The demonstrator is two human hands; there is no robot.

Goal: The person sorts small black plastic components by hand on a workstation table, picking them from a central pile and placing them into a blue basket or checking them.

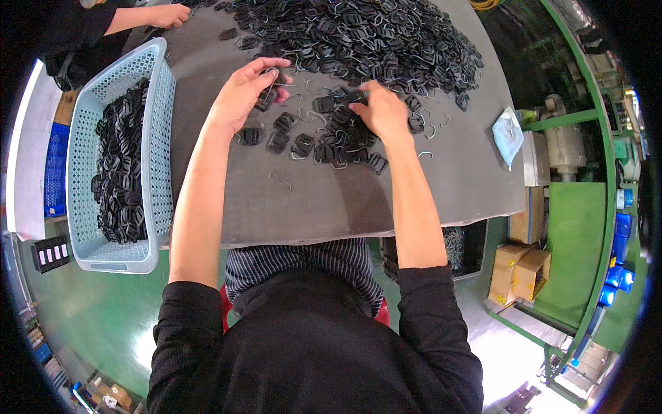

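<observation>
While a black buckle (266, 102) is clamped in the left grip (241, 93), just in front of the large heap (372, 45) on the table (462, 186), the right grip (386, 114) is held at a smaller pile (341, 143), also in front; whether anything is pinched cannot be told. Left of the heap, buckles (124, 172) are contained in a blue basket (162, 131).

No wording or numbers readable. White labels (52, 254), too small to make out, on the black box (51, 243) at far left; yellowish marks (501, 299), possibly stickers, on the cardboard boxes (507, 276) at right, likewise too blurred to read.
</observation>
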